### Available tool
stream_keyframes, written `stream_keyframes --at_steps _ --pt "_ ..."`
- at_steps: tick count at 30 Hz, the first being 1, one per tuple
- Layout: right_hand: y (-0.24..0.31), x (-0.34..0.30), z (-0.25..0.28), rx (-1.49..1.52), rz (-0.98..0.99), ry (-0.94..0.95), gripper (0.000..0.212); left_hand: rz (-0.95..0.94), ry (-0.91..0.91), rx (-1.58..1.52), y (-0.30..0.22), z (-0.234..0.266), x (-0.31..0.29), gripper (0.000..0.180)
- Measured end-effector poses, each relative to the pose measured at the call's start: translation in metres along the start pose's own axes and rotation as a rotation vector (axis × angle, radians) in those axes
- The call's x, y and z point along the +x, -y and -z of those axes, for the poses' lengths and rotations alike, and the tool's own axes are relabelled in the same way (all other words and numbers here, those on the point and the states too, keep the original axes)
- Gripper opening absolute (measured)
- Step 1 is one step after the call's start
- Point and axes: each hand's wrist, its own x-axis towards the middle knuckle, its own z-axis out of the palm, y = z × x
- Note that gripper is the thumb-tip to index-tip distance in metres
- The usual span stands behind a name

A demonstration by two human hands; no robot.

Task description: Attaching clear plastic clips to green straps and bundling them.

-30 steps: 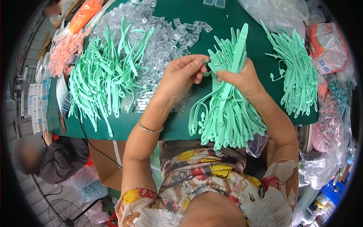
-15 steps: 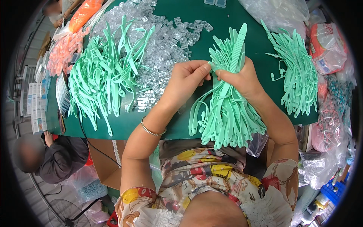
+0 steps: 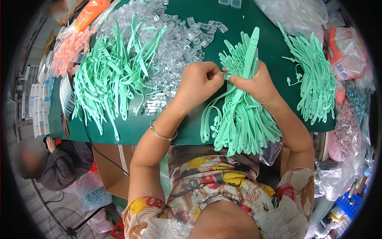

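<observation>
A clear plastic bag [image 3: 296, 12] lies at the far right corner of the green table [image 3: 179, 133]. Past the right edge sit more bags: a see-through one with red and white stuff inside [image 3: 347, 51], and lower down a pink one [image 3: 338, 143]. An orange bag [image 3: 90, 12] lies at the far left corner, with small pink pieces [image 3: 67, 51] beside it. White flat packs with blue marks [image 3: 39, 107] stand in a row off the left edge.

The right hand [image 3: 256, 81] is closed tight around a thick bunch of mint green straps [image 3: 240, 119] at the near edge of the table. The bunch runs long from far to near. Its top ends point away from the person, and the loose ends fan out and hang over the near edge. One ridged strap [image 3: 251, 51] sticks up higher than the rest and points to the far side.

The left hand [image 3: 199, 81] is curled, with the fingertips [image 3: 218, 73] pinched together right at the top of the bunch. It seems to pinch a tiny clear piece, but that is too small to see well.

A heap of clear clips [image 3: 171, 44] lies in the middle of the table. A big pile of green straps [image 3: 113, 73] lies on the left side, and another pile [image 3: 314, 79] near the right edge.
</observation>
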Motion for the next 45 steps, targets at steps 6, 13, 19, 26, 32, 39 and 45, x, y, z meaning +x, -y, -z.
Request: stream_keyframes --at_steps 6,13,19,26,32,39,45 --pt "0.002 -0.002 -0.003 -0.04 0.009 0.043 0.046 0.131 0.07 -0.21 -0.006 0.0 -0.004 0.02" --pt "0.001 0.004 0.005 -0.152 -0.038 0.089 0.044 0.127 0.042 -0.4 -0.007 0.002 -0.005 0.017" --pt "0.0 -0.001 0.0 0.001 -0.022 0.04 0.038 0.195 0.086 -0.388 -0.007 0.009 -0.003 0.017" --pt "-0.003 0.0 0.002 -0.019 0.04 0.053 0.038 0.085 0.031 -0.124 -0.003 0.007 -0.001 0.016" --pt "0.001 -0.001 0.0 0.01 -0.04 -0.044 0.034 -0.109 -0.123 0.232 0.0 0.007 -0.002 0.015" --pt "-0.002 -0.002 -0.002 -0.058 0.051 -0.044 0.032 0.024 0.049 -0.009 -0.008 0.004 -0.001 0.017" --pt "0.003 -0.001 -0.004 -0.093 0.039 0.021 0.039 0.139 0.114 -0.259 -0.007 0.003 -0.002 0.016"
